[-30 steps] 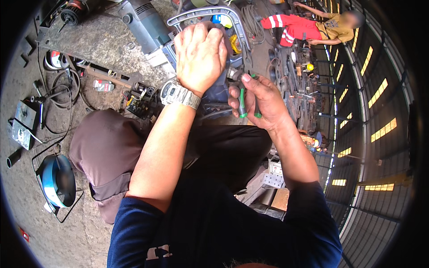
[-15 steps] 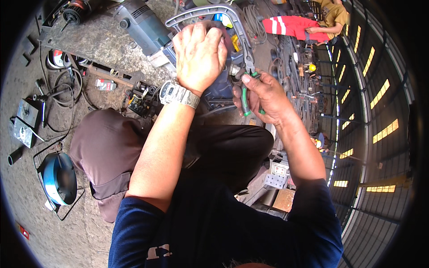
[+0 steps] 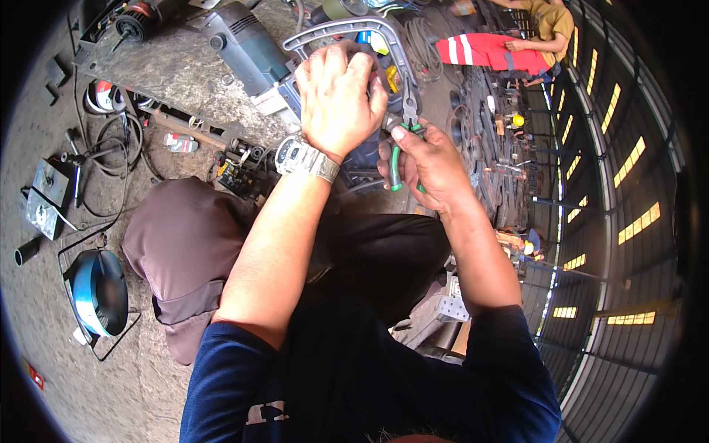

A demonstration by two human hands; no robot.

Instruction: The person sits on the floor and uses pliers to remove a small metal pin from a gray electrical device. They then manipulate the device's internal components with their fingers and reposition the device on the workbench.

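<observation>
My right hand [image 3: 436, 166] is closed around the pliers [image 3: 409, 111], which have green and black handles. Their metal jaws point away from me, beside the end of a grey loop handle [image 3: 347, 28]. That handle belongs to a large power tool with a dark grey motor housing [image 3: 247, 48]. Over the tool's body lies my left hand [image 3: 341, 100], back up, its fingers curled down around the tool. The fingertips and the part beneath the palm are hidden. A metal watch is on my left wrist.
A stained metal plate [image 3: 170, 52] lies far left. Cables [image 3: 133, 140], a small red and grey packet [image 3: 181, 142] and a blue round fan-like unit [image 3: 100, 293] sit on the left floor. Coiled cable [image 3: 423, 48] lies beyond the tool. Another person [image 3: 550, 44] is at the far right.
My right hand and the pliers have shifted slightly left, closer to my left hand. The whole view has shifted a little, and my left hand keeps its place on the tool.
</observation>
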